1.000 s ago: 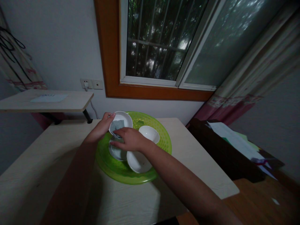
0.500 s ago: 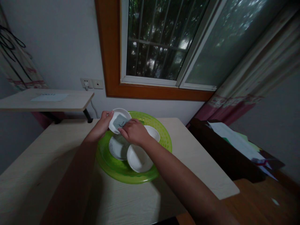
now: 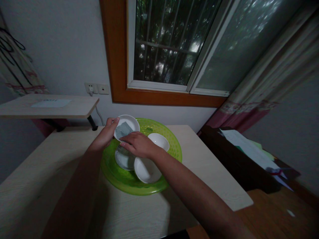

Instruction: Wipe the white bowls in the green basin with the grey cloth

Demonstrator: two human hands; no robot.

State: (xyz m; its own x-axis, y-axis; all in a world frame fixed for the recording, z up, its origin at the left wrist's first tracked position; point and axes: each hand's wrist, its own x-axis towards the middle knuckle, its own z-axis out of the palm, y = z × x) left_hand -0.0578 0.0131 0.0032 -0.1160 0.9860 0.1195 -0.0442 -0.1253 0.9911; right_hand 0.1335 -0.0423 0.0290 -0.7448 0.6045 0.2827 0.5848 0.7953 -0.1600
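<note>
My left hand (image 3: 111,128) grips the left rim of a small white plate (image 3: 132,122), holding it tilted above a green basin (image 3: 174,139). A grey-green cloth (image 3: 123,128) lies against the plate's face. My right hand (image 3: 138,143) presses that cloth at the plate's lower edge, its fingers closed over the near part of it. Below my hands, another white plate (image 3: 124,159) rests in the basin. Beside it sits a white bowl (image 3: 147,171), and a second white bowl (image 3: 160,141) lies behind my right wrist, partly covered.
The basin stands on a pale wooden table (image 3: 209,169). At the left is a raised shelf (image 3: 82,108) on black legs. A wall with sockets (image 3: 97,88) and a window rise behind. Papers (image 3: 249,149) lie on a dark box at the right.
My right hand has slid left and down across the plate with the cloth, uncovering more of the plate's right side. My left hand still holds the plate in nearly the same spot.
</note>
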